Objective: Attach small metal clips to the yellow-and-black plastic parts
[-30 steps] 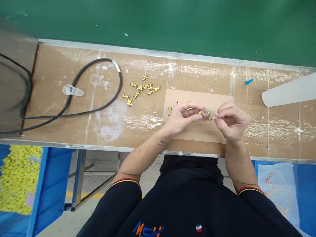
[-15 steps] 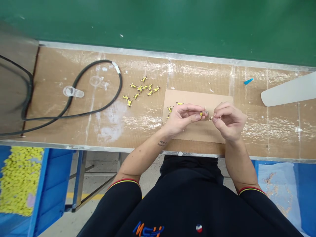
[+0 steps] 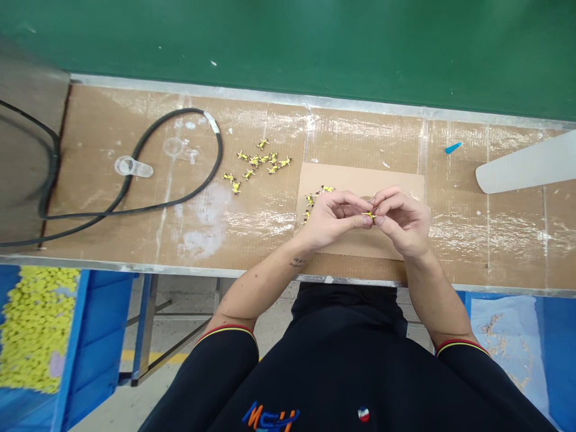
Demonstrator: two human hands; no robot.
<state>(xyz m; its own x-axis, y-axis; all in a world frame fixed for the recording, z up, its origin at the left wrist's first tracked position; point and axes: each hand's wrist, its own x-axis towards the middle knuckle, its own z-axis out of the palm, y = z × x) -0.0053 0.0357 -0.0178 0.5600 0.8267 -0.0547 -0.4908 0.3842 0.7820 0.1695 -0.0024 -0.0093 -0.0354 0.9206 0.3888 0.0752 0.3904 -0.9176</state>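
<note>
My left hand [image 3: 335,219] and my right hand [image 3: 402,219] meet above a cardboard sheet [image 3: 360,177], fingertips pinching a tiny yellow part [image 3: 369,215] between them. Its shape is mostly hidden by my fingers. Several similar yellow pieces [image 3: 310,201] lie on the sheet just left of my left hand. A loose cluster of small yellow-and-black pieces [image 3: 263,163] rests on the cardboard-covered bench [image 3: 270,240], further left.
A black cable [image 3: 171,204] loops across the bench's left side around a clear plastic piece [image 3: 133,168]. A small blue piece [image 3: 453,147] and a white blade-shaped panel [image 3: 526,165] lie at right. Below the bench edge stand a blue crate of yellow parts [image 3: 36,330] and a blue-lined bin [image 3: 508,342].
My right hand has moved left, closing the gap to my left hand. Both hands now pinch the yellow part together, and a round piece seen earlier between them is hidden.
</note>
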